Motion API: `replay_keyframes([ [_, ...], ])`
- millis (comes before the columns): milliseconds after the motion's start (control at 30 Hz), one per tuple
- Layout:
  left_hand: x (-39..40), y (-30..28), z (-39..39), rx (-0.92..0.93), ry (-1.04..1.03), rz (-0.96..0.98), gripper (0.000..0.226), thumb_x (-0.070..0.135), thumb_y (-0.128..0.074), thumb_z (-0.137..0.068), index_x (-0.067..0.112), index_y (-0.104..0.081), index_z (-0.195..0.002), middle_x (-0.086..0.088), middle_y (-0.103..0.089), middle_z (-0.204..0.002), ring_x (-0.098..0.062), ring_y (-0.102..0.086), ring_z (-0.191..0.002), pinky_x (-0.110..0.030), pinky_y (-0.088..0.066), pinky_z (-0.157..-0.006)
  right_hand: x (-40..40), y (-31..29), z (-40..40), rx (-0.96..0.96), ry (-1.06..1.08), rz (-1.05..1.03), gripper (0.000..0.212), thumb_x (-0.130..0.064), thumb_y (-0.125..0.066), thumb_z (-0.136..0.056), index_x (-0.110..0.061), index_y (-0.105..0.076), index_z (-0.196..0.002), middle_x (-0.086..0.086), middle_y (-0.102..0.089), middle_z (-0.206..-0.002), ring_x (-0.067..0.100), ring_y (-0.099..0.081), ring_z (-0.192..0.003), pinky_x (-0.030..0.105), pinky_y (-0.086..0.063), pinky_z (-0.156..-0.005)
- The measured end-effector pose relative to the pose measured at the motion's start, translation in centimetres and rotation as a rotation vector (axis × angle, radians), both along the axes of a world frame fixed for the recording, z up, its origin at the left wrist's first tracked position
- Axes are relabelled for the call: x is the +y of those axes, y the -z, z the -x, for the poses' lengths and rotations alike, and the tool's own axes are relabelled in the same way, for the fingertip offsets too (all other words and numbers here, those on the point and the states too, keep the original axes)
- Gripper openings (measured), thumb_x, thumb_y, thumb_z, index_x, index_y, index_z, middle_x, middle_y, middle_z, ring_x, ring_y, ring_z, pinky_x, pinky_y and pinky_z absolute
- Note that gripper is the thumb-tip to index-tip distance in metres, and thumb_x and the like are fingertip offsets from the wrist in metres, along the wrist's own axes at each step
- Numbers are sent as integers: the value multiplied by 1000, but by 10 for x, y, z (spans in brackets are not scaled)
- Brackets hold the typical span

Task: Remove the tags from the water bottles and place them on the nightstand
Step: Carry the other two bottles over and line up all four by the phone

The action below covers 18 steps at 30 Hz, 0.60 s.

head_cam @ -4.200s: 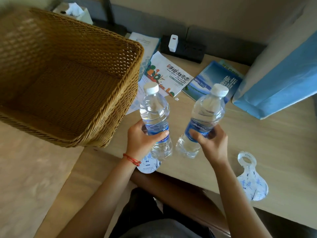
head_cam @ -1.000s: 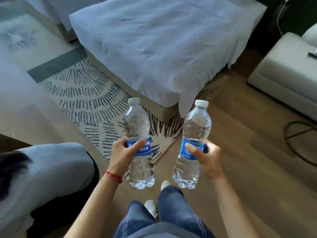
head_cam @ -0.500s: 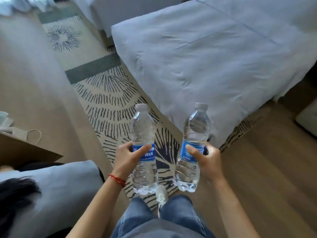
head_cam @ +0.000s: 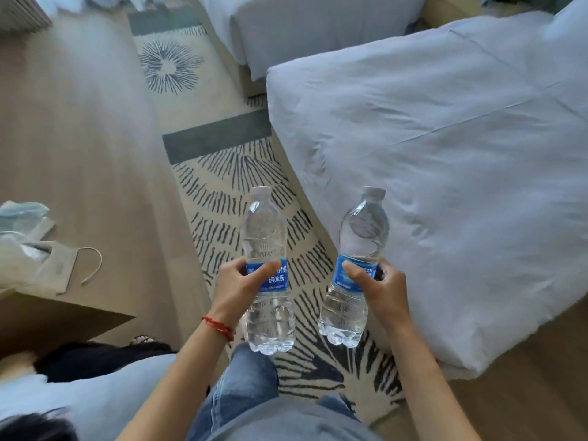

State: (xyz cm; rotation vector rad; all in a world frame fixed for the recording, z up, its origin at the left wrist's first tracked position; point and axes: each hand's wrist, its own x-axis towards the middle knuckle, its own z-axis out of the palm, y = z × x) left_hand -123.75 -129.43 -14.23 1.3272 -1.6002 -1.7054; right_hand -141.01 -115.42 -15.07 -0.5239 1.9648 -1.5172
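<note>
I carry two clear water bottles with white caps and blue labels, both upright in front of me. My left hand (head_cam: 237, 288) grips the left bottle (head_cam: 266, 237) around its label. My right hand (head_cam: 380, 289) grips the right bottle (head_cam: 362, 230) the same way, tilted slightly. Neither bottle has a tag on its neck. No tags and no nightstand are in view.
A white-covered bed (head_cam: 445, 154) fills the right side, its corner close to my right hand. A second bed (head_cam: 305, 30) stands further back. A patterned rug (head_cam: 229, 186) runs between the beds and wooden floor. Another person (head_cam: 79, 399) sits low at the left beside a wooden surface (head_cam: 47, 316).
I have turned away from the desk with the basket and tags, carrying both bottles. Over the last second the view swung left, so the bed shifted to the right and the second bed appeared.
</note>
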Motion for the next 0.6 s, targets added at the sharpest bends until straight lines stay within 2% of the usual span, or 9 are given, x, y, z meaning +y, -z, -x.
replay_keyframes([
  [67, -57, -5, 6, 7, -10, 6, 10, 22, -76, -68, 21, -65, -69, 10, -68, -52, -1, -64, -50, -13, -48, -45, -59, -2, 5, -22, 0, 2, 32, -46, -76, -56, -23, -70, -77, -4, -74, -75, 15, -71, -70, 30, -56, -62],
  [100, -85, -8, 8, 4, -14, 12, 10, 21, -76, -68, 20, -65, -69, 9, -67, -52, 0, -63, -50, -13, -48, -45, -88, -5, 8, -24, -3, 10, 34, -48, -75, -54, -24, -70, -78, -4, -74, -76, 16, -71, -70, 31, -56, -63],
  [300, -238, -24, 21, 6, -26, 17, 8, 22, -73, -71, 21, -66, -72, 7, -69, -57, -3, -65, -52, -15, -51, -47, -238, -22, 25, -44, -30, 55, 38, -48, -75, -54, -21, -68, -81, -11, -73, -74, 7, -69, -65, 15, -50, -53],
  [433, -311, -17, 36, 30, -72, -41, 6, 22, -71, -73, 19, -65, -73, 8, -69, -54, -3, -64, -51, -13, -49, -45, -316, -21, 42, -48, -37, 41, 24, -36, -74, -61, -21, -67, -78, -13, -73, -70, 4, -68, -63, 14, -49, -52],
  [600, -404, 1, 65, 10, -121, -88, 10, 22, -72, -73, 15, -65, -73, -1, -67, -66, -2, -63, -51, -13, -50, -48, -418, -10, 75, -47, -64, 24, 26, -34, -74, -60, -19, -68, -82, -10, -73, -70, 7, -69, -66, 16, -50, -54],
])
